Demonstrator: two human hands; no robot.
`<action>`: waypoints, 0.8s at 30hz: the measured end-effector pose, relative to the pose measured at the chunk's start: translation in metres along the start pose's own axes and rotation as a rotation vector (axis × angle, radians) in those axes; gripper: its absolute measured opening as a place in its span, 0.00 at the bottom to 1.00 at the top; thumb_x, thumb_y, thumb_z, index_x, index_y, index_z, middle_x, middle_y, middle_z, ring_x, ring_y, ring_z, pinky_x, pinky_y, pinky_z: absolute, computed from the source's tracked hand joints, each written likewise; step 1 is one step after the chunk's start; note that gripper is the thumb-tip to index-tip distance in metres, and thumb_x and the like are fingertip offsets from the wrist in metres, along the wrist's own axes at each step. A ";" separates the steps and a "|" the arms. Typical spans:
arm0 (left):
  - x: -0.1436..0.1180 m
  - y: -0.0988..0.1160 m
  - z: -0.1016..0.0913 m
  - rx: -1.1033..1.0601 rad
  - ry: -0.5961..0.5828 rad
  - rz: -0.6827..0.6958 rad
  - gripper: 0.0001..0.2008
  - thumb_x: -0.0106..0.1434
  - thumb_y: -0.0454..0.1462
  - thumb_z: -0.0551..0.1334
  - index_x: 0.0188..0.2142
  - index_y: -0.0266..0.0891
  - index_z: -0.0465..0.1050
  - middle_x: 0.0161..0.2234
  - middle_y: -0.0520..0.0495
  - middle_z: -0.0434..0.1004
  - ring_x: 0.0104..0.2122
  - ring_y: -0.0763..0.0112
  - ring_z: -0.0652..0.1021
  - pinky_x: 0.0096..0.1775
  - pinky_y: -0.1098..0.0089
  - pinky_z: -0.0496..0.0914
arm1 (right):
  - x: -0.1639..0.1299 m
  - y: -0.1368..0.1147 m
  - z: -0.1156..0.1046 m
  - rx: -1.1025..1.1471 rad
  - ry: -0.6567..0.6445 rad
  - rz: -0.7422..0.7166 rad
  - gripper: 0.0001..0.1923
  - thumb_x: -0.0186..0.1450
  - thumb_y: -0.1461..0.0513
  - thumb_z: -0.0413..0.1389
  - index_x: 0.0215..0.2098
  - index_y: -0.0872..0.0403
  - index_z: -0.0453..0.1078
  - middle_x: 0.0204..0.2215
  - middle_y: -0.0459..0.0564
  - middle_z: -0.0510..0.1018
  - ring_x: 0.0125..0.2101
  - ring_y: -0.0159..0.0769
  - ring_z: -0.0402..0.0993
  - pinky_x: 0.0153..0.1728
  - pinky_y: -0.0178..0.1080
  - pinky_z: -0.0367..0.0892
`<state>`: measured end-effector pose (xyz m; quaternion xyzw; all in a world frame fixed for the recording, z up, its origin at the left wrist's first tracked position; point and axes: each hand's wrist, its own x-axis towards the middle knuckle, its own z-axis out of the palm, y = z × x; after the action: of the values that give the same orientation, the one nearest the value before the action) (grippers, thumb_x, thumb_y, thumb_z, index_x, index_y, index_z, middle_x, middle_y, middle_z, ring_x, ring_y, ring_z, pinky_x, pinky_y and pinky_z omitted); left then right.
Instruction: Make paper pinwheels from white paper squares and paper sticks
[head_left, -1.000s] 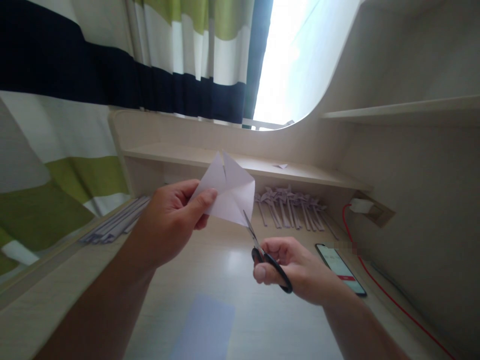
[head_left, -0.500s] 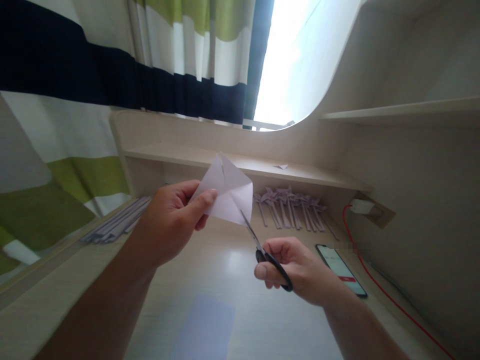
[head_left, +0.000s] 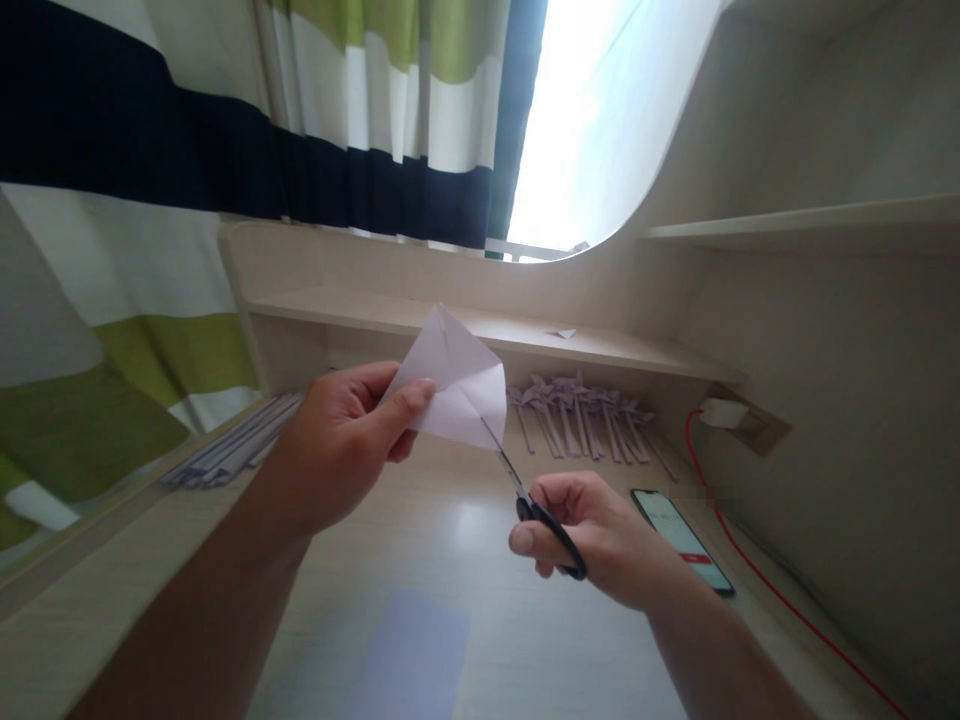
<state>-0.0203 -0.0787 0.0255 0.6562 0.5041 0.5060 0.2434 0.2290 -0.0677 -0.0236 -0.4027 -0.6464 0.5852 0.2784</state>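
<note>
Left hand [head_left: 337, 450] fingers pinching white paper square [head_left: 454, 385] above counter [head_left: 465, 560], right hand [head_left: 592, 535] fingers gripping scissors [head_left: 536, 505], blades cutting into paper's lower corner

white paper [head_left: 454, 385], black-handled scissors [head_left: 551, 530], navy-green-white striped curtain [head_left: 225, 150]

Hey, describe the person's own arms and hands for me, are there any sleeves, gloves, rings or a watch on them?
Both forearms are bare as far as the picture shows: no sleeve reaches into view. The left hand and the right hand wear no gloves. No ring, watch, bracelet or marking shows on either hand or wrist, though the undersides of both wrists are hidden.
</note>
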 end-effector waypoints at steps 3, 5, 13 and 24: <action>0.001 -0.001 0.000 -0.023 -0.018 0.008 0.20 0.69 0.46 0.61 0.22 0.39 0.68 0.18 0.55 0.66 0.19 0.76 0.65 0.23 0.73 0.58 | -0.001 0.000 0.000 0.022 -0.013 -0.004 0.20 0.54 0.54 0.75 0.24 0.57 0.71 0.19 0.44 0.75 0.19 0.25 0.64 0.20 0.30 0.54; 0.001 -0.002 0.000 -0.034 -0.022 0.010 0.20 0.69 0.46 0.61 0.22 0.39 0.67 0.18 0.55 0.66 0.19 0.76 0.66 0.23 0.73 0.58 | 0.000 0.000 -0.001 0.041 -0.026 -0.008 0.20 0.53 0.55 0.75 0.25 0.57 0.71 0.19 0.44 0.76 0.20 0.26 0.65 0.21 0.29 0.55; -0.001 -0.003 0.004 -0.090 -0.045 0.014 0.19 0.69 0.45 0.62 0.23 0.39 0.68 0.18 0.56 0.66 0.19 0.76 0.65 0.23 0.73 0.58 | 0.001 0.002 -0.001 0.059 -0.036 -0.005 0.20 0.53 0.54 0.75 0.25 0.57 0.72 0.19 0.45 0.76 0.21 0.26 0.66 0.21 0.29 0.57; -0.003 -0.003 0.008 -0.085 -0.163 0.016 0.20 0.70 0.45 0.61 0.24 0.38 0.69 0.19 0.56 0.66 0.20 0.77 0.66 0.24 0.74 0.59 | 0.001 0.002 -0.001 0.060 -0.046 -0.040 0.20 0.55 0.52 0.74 0.26 0.57 0.72 0.20 0.45 0.76 0.22 0.27 0.67 0.24 0.30 0.59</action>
<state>-0.0143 -0.0784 0.0188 0.6882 0.4554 0.4740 0.3071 0.2298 -0.0661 -0.0259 -0.3675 -0.6427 0.6077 0.2873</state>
